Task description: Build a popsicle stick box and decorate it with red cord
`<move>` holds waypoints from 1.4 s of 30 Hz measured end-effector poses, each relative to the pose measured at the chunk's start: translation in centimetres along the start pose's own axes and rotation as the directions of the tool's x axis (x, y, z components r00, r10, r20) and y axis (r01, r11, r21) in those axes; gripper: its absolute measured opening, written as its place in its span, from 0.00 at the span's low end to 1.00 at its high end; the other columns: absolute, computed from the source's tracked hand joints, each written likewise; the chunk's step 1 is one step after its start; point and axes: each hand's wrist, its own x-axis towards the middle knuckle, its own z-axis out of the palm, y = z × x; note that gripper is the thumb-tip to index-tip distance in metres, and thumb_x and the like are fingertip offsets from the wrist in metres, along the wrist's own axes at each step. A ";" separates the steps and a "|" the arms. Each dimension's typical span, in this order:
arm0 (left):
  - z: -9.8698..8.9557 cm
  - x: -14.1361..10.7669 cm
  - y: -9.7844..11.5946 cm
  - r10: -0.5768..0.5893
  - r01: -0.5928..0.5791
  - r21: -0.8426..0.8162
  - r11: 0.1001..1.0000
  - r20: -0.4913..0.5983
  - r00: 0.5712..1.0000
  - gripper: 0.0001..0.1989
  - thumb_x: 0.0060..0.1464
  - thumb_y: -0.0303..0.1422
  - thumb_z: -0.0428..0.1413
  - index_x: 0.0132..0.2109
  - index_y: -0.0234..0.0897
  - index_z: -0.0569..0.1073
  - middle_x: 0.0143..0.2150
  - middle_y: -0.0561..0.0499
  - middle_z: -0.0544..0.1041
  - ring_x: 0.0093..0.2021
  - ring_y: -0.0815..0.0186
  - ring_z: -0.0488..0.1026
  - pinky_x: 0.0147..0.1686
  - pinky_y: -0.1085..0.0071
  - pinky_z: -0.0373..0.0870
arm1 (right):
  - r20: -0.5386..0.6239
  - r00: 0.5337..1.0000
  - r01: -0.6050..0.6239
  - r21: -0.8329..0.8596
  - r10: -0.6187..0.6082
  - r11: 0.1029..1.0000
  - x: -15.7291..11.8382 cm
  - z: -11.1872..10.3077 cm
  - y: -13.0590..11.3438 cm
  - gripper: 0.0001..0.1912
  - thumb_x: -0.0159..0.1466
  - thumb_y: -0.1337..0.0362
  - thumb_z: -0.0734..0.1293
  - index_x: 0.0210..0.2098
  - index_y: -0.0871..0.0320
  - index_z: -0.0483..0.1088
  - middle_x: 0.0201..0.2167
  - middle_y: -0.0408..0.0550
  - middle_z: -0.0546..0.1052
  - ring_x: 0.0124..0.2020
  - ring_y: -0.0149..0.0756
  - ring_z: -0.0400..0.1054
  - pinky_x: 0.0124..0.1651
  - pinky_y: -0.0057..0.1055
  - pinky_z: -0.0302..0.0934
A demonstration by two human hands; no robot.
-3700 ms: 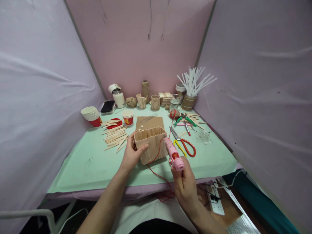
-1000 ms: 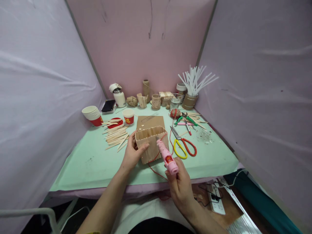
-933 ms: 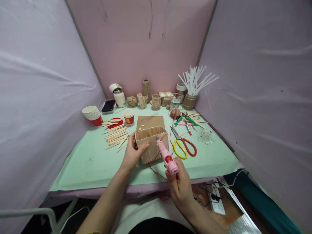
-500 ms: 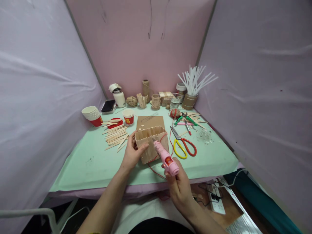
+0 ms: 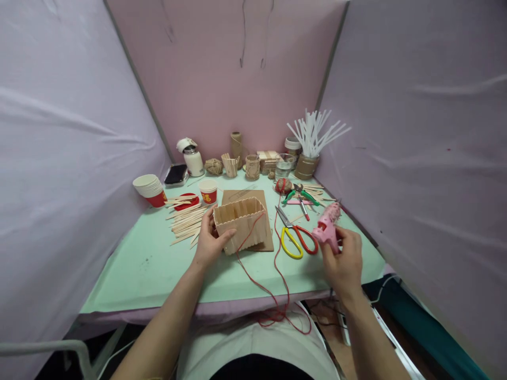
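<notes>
One pale green bench (image 5: 158,279) spreads below the left hand (image 5: 209,245), whose thumb and fingers pinch the end of an open wooden-stick box (image 5: 241,226) just right of it. The right hand (image 5: 345,258) grasps a pink glue gun (image 5: 328,228). Scissors (image 5: 289,225) lie just left of that hand; thin red cord (image 5: 259,285) trails between the two hands.

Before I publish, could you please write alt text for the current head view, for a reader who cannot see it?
The left hand holds an open box built from wooden sticks, red cord across its front; the right hand grips a pink glue gun near scissors. Loose sticks and paper cups are on the green table.
</notes>
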 end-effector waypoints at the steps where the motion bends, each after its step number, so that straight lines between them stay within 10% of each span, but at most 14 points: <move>1: -0.1 0.4 -0.1 0.024 -0.024 -0.004 1.000 0.013 1.000 0.43 0.39 0.40 0.68 0.60 0.41 0.58 0.59 0.41 0.68 0.55 0.55 0.70 0.49 0.62 0.71 | 0.050 0.998 -0.020 -0.109 0.026 0.994 0.5 -0.1 1.5 0.15 0.65 0.58 0.61 0.47 0.60 0.66 0.41 0.57 0.70 0.45 0.47 0.63 0.45 0.42 0.59; 6: -0.6 1.5 -1.0 0.073 -0.076 0.026 0.997 0.106 0.992 0.43 0.36 0.42 0.70 0.57 0.41 0.58 0.57 0.42 0.68 0.57 0.54 0.68 0.54 0.60 0.67 | 0.225 0.930 -0.106 -0.594 0.291 0.798 0.9 -0.4 4.8 0.19 0.64 0.58 0.61 0.49 0.66 0.69 0.41 0.63 0.71 0.44 0.53 0.66 0.39 0.42 0.59; 13: -1.9 1.0 -1.5 0.062 -0.073 0.084 0.994 0.135 0.989 0.43 0.37 0.40 0.69 0.58 0.42 0.58 0.60 0.41 0.65 0.60 0.53 0.65 0.55 0.60 0.66 | 0.237 0.904 -0.084 -0.718 0.356 0.691 0.6 -1.0 3.8 0.24 0.63 0.55 0.63 0.54 0.64 0.67 0.48 0.63 0.71 0.48 0.58 0.66 0.43 0.47 0.60; 16: -1.9 -0.7 -1.1 0.180 -0.165 0.197 0.967 -0.065 0.981 0.35 0.43 0.38 0.66 0.57 0.43 0.61 0.61 0.44 0.64 0.64 0.56 0.60 0.60 0.61 0.59 | 0.191 0.963 -0.047 -0.577 0.191 0.815 0.4 -1.0 2.6 0.26 0.62 0.53 0.64 0.54 0.62 0.66 0.51 0.63 0.70 0.49 0.57 0.65 0.46 0.49 0.60; 19: -1.0 -3.2 -0.5 0.343 -0.231 0.314 0.921 -0.366 0.865 0.19 0.53 0.36 0.60 0.51 0.41 0.67 0.50 0.47 0.71 0.52 0.62 0.69 0.51 0.66 0.65 | 0.304 0.952 0.089 -0.192 -0.027 0.977 -0.7 0.1 -0.8 0.19 0.64 0.53 0.63 0.48 0.61 0.68 0.43 0.58 0.74 0.45 0.49 0.68 0.45 0.44 0.61; 22: 0.1 -5.1 -0.1 0.337 -0.213 0.407 0.888 -0.263 0.904 0.09 0.55 0.35 0.57 0.43 0.38 0.71 0.41 0.49 0.72 0.40 0.66 0.70 0.41 0.69 0.66 | 0.569 0.803 0.168 0.067 -0.176 0.983 -2.8 2.2 -5.5 0.14 0.65 0.55 0.64 0.42 0.59 0.70 0.38 0.53 0.75 0.41 0.43 0.68 0.44 0.39 0.61; 26: 0.9 -5.7 -0.3 0.254 -0.161 0.431 0.888 -0.167 0.953 0.06 0.58 0.34 0.54 0.41 0.38 0.71 0.40 0.49 0.72 0.38 0.66 0.69 0.40 0.69 0.66 | 0.706 0.687 0.240 0.002 -0.172 0.971 -5.1 5.0 -9.6 0.10 0.60 0.57 0.70 0.33 0.58 0.70 0.36 0.52 0.74 0.40 0.45 0.67 0.39 0.37 0.57; 34: 2.0 -6.7 0.7 0.181 -0.112 0.486 0.867 -0.098 0.979 0.08 0.58 0.36 0.54 0.42 0.38 0.72 0.41 0.48 0.74 0.39 0.64 0.70 0.41 0.67 0.67 | 0.710 0.673 0.182 0.112 -0.207 0.977 -6.0 4.3 -10.0 0.04 0.66 0.66 0.64 0.34 0.58 0.67 0.36 0.48 0.73 0.38 0.39 0.65 0.41 0.35 0.52; 38: 2.8 -6.1 1.9 -0.067 0.061 0.371 0.927 0.002 0.998 0.16 0.55 0.39 0.57 0.48 0.37 0.70 0.43 0.46 0.77 0.45 0.61 0.74 0.46 0.63 0.69 | 0.687 0.662 0.134 0.285 -0.300 0.949 -6.0 3.1 -11.0 0.04 0.65 0.67 0.65 0.34 0.57 0.65 0.36 0.45 0.73 0.40 0.38 0.65 0.43 0.35 0.52; 42: 3.0 -4.8 2.3 -0.283 0.272 0.128 0.954 0.071 0.957 0.22 0.50 0.41 0.61 0.49 0.35 0.68 0.34 0.50 0.77 0.30 0.67 0.74 0.31 0.70 0.71 | 0.663 0.674 0.114 0.341 -0.325 0.933 -6.0 2.9 -11.4 0.04 0.65 0.67 0.66 0.33 0.57 0.65 0.36 0.45 0.74 0.40 0.38 0.66 0.44 0.35 0.53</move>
